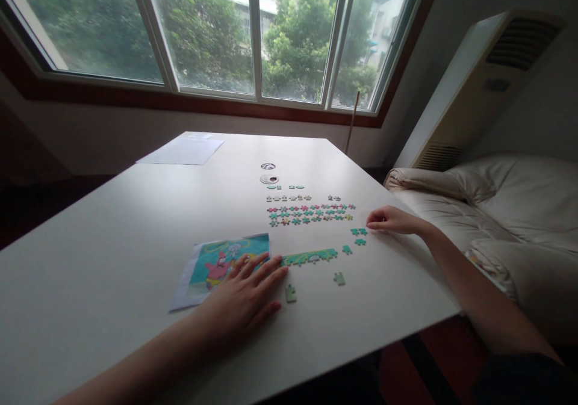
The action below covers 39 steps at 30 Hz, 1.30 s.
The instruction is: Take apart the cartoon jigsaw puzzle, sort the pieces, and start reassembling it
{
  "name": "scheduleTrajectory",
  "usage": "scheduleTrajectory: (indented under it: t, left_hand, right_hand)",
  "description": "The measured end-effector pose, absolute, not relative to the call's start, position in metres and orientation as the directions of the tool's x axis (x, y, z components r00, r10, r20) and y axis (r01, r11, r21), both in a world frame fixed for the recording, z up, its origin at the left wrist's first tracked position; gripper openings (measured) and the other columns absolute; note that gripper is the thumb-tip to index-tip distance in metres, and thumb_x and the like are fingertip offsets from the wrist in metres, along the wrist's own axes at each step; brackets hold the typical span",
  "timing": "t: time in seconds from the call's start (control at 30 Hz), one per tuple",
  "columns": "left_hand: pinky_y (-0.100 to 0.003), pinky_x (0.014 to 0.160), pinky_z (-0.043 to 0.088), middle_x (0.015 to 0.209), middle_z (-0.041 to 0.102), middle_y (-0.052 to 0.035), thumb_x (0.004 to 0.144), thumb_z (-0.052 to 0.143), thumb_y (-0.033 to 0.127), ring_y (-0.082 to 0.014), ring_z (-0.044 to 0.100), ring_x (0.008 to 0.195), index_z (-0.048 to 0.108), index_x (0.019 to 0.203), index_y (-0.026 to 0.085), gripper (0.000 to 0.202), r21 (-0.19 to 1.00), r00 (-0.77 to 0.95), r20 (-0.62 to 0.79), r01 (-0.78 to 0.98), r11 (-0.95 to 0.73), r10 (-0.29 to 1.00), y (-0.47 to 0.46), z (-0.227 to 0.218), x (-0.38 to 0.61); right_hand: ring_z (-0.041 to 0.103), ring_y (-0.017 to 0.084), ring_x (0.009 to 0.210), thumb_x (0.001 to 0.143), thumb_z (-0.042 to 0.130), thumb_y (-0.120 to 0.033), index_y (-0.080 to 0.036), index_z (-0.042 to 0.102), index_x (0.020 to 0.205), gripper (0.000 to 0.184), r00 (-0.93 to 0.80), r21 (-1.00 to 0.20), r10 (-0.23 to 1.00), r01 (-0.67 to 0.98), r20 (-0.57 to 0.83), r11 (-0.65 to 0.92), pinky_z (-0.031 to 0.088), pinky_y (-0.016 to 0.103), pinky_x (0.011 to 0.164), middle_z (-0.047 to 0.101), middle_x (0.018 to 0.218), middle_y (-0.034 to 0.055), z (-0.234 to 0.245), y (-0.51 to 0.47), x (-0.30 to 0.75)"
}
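Observation:
My left hand point(246, 290) lies flat with its fingers spread, partly over a printed cartoon picture point(219, 266) on a white sheet. Its fingertips reach the left end of a strip of joined puzzle pieces point(311, 256). Two loose greenish pieces sit nearby: one puzzle piece point(291, 293) beside the fingers, another puzzle piece point(339, 278) farther right. My right hand point(392, 219) rests at the table's right side, fingers curled together; whatever they may pinch is hidden. Just left of its fingertips are several teal puzzle pieces point(360, 242).
Rows of loose puzzle pieces point(311, 215) spread across the white table point(112, 260). Behind them lie two small round items point(270, 179). White paper point(180, 151) is at the far left corner. A pale sofa point(451, 212) stands right of the table, below a window point(253, 44) wall.

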<state>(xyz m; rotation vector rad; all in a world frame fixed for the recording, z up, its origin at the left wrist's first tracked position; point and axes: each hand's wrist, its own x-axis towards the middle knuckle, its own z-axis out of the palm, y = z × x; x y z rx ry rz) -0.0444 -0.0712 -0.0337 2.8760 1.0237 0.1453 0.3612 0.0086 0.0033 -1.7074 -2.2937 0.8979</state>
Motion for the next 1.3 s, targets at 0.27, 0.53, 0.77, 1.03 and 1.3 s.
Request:
scheduleTrajectory:
  t: [0.27,0.53,0.77,1.03,1.3]
  left_hand:
    - [-0.053,0.098,0.022,0.138,0.029,-0.003,0.089,0.026,0.046,-0.0313,0.028,0.123,0.027,0.133,0.028,0.048,0.135,0.766,0.054,0.63,-0.765,0.64,-0.072,-0.03,-0.044]
    - [-0.053,0.098,0.022,0.138,0.03,-0.0036,0.089,0.025,0.047,-0.0311,0.026,0.123,0.029,0.132,0.028,0.048,0.121,0.768,0.041,0.632,-0.766,0.64,-0.072,-0.028,-0.046]
    - [-0.053,0.097,0.023,0.139,0.029,-0.0048,0.089,0.024,0.046,-0.0318,0.026,0.123,0.03,0.132,0.025,0.049,0.118,0.772,0.025,0.628,-0.769,0.635,-0.073,-0.024,-0.045]
    - [-0.052,0.098,0.023,0.139,0.029,-0.0035,0.088,0.026,0.047,-0.031,0.028,0.123,0.028,0.133,0.028,0.048,0.12,0.775,0.06,0.62,-0.776,0.629,-0.072,-0.026,-0.048]
    - [-0.052,0.097,0.024,0.139,0.029,-0.0041,0.088,0.026,0.047,-0.0315,0.027,0.123,0.028,0.133,0.028,0.048,0.117,0.773,0.034,0.626,-0.771,0.633,-0.072,-0.024,-0.048]
  right_hand:
    - [0.051,0.012,0.063,0.07,0.053,-0.048,-0.014,0.065,0.085,0.039,-0.506,-0.465,0.847,0.797,-0.164,0.386,0.037,0.022,0.059,0.062,0.072,0.0033,0.017,0.059,0.315]
    - [0.058,0.012,0.07,0.074,0.054,-0.02,-0.018,0.068,0.088,0.02,-0.571,-0.289,0.82,0.79,-0.029,0.54,0.042,0.021,0.065,0.067,0.08,0.0026,0.01,0.123,0.243]
    - [0.056,0.017,0.095,0.079,0.052,-0.016,-0.018,0.061,0.105,0.028,-0.499,-0.208,0.863,0.839,0.076,0.503,0.04,0.025,0.082,0.062,0.105,0.0065,-0.006,0.166,0.2]
    - [0.056,0.018,0.096,0.075,0.058,-0.017,-0.017,0.06,0.106,0.031,-0.438,-0.169,0.898,0.883,0.038,0.437,0.041,0.023,0.081,0.062,0.106,0.0061,-0.018,0.188,0.18]
    - [0.058,0.015,0.085,0.081,0.054,-0.026,-0.013,0.059,0.098,0.022,-0.402,-0.152,0.907,0.911,-0.127,0.383,0.046,0.031,0.077,0.061,0.097,0.0056,-0.005,0.199,0.164]
